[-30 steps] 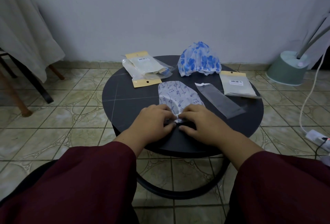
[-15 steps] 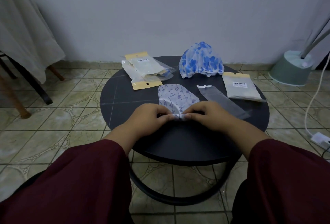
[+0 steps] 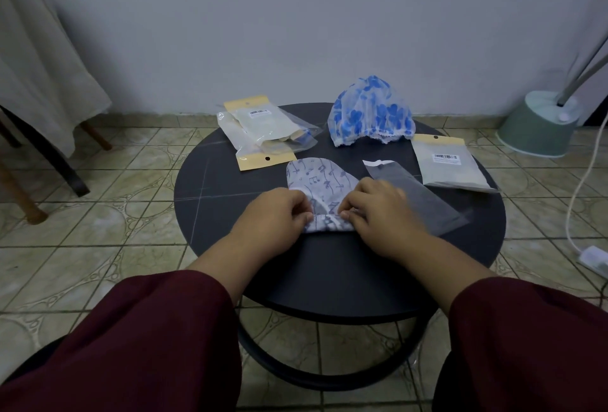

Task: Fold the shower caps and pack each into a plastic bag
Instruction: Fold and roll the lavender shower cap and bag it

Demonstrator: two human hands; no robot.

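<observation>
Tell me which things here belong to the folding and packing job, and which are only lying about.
Job: music-note shower cap, pinched by left hand and right hand; blue-flower shower cap; empty clear bag; packed bags.
Lying about: green lamp base; white cable.

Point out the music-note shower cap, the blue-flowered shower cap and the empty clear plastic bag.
music-note shower cap (image 3: 320, 178): head view, flat upper panel.
blue-flowered shower cap (image 3: 370, 112): head view, puffed crown.
empty clear plastic bag (image 3: 418, 196): head view, middle.
</observation>
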